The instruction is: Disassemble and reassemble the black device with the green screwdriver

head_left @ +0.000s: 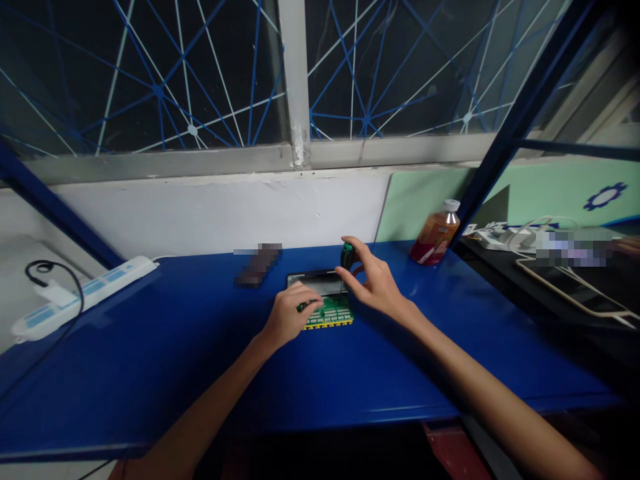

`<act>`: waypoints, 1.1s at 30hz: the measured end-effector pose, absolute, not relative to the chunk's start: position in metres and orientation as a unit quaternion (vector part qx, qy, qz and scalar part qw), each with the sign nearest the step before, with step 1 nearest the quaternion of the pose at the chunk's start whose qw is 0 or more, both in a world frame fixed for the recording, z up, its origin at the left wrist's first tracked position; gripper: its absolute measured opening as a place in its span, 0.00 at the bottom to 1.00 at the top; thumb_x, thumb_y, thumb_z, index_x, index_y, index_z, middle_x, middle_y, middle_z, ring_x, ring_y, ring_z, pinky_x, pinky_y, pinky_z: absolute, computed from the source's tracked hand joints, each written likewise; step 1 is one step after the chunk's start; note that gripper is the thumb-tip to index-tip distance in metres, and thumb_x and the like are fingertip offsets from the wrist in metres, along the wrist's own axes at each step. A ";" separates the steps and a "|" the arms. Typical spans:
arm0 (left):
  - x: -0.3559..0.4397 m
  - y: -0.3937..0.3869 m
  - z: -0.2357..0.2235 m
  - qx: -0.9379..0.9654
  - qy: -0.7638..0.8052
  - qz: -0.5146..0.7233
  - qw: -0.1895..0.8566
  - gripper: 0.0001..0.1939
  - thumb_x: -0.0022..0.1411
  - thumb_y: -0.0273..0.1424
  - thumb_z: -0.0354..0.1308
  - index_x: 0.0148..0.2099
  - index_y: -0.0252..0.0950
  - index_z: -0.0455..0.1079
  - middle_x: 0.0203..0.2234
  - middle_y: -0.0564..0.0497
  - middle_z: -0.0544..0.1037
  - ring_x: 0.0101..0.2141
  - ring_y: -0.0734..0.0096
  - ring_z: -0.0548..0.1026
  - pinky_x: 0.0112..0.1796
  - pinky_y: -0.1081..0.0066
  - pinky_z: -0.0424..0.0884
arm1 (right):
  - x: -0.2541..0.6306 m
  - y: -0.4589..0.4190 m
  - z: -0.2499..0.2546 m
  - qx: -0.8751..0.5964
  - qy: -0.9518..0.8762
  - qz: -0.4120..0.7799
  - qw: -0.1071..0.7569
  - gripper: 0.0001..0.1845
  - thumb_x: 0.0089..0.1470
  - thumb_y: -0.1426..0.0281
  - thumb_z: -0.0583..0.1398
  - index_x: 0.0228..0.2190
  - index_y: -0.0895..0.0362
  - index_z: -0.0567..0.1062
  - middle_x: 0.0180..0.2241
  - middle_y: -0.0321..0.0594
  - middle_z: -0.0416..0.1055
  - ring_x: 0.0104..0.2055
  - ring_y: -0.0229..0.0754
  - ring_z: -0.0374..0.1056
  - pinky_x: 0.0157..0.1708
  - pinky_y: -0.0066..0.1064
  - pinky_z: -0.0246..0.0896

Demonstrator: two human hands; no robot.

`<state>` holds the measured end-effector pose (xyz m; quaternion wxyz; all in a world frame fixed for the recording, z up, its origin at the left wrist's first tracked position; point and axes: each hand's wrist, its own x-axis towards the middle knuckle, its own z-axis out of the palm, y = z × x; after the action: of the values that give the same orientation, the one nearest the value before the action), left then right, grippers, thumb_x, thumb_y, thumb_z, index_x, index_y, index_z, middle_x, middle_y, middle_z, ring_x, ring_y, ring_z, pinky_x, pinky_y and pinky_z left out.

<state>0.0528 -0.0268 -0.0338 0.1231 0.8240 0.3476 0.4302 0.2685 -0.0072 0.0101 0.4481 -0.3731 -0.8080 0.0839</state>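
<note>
A green circuit board with rows of pale parts and a yellow front edge lies on the blue table. Behind it is a dark-framed tray or case with a grey inside. My right hand is curled round the dark green handle of a screwdriver, index finger stretched past its top. The thin shaft points down to the board; its tip is too small to make out. My left hand rests over the board's left side, fingers pinched together at a small dark piece whose kind I cannot tell.
A pixelated dark object lies behind to the left. A white power strip with a black cable is at far left. A bottle of reddish drink stands at back right. Beyond the blue post, a phone and cables lie on a black surface.
</note>
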 end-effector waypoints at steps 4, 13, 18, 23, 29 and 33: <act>0.053 -0.027 -0.032 0.821 0.345 0.436 0.126 0.07 0.63 0.28 0.59 0.33 0.38 0.77 0.29 0.49 0.80 0.32 0.67 0.75 0.36 0.66 0.71 | 0.269 -0.007 0.009 -0.366 -0.804 0.103 0.457 0.30 0.61 0.64 0.52 0.62 0.52 0.53 0.48 0.47 0.69 0.38 0.44 0.69 0.37 0.40 0.72; 0.052 -0.025 -0.032 0.823 0.359 0.423 0.123 0.06 0.63 0.29 0.59 0.35 0.37 0.77 0.29 0.49 0.80 0.32 0.68 0.75 0.36 0.68 0.70 | 0.271 -0.007 0.012 -0.367 -0.812 0.114 0.439 0.30 0.61 0.64 0.53 0.62 0.52 0.52 0.46 0.46 0.70 0.32 0.41 0.69 0.35 0.39 0.71; 0.051 -0.024 -0.034 0.826 0.368 0.412 0.112 0.09 0.66 0.30 0.56 0.33 0.35 0.73 0.26 0.51 0.76 0.30 0.71 0.72 0.34 0.71 0.67 | 0.274 -0.001 0.010 -0.394 -0.794 0.095 0.452 0.28 0.59 0.61 0.56 0.59 0.53 0.57 0.34 0.39 0.71 0.30 0.42 0.69 0.34 0.38 0.69; 0.051 -0.024 -0.033 0.817 0.404 0.398 0.102 0.16 0.69 0.34 0.50 0.28 0.35 0.67 0.24 0.52 0.70 0.29 0.71 0.69 0.32 0.71 0.63 | 0.273 0.002 0.006 -0.421 -0.777 0.071 0.463 0.30 0.57 0.58 0.58 0.58 0.55 0.59 0.29 0.37 0.70 0.27 0.41 0.68 0.32 0.37 0.67; 0.051 -0.024 -0.036 0.819 0.415 0.383 0.103 0.19 0.70 0.35 0.49 0.26 0.36 0.65 0.21 0.53 0.68 0.27 0.72 0.68 0.30 0.72 0.61 | 0.271 0.000 0.006 -0.389 -0.796 0.111 0.451 0.34 0.60 0.63 0.53 0.64 0.53 0.48 0.39 0.44 0.73 0.30 0.42 0.70 0.34 0.39 0.70; 0.050 -0.021 -0.041 0.823 0.423 0.366 0.104 0.19 0.69 0.37 0.50 0.25 0.35 0.65 0.21 0.53 0.68 0.25 0.73 0.67 0.30 0.72 0.61 | 0.271 -0.001 0.007 -0.382 -0.815 0.060 0.432 0.32 0.59 0.61 0.54 0.62 0.52 0.53 0.42 0.45 0.71 0.31 0.43 0.69 0.36 0.40 0.69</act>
<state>0.0499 -0.0212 -0.0410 0.1040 0.8226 0.4227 0.3658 0.2711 -0.0009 0.0070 0.4324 -0.3821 -0.8145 0.0604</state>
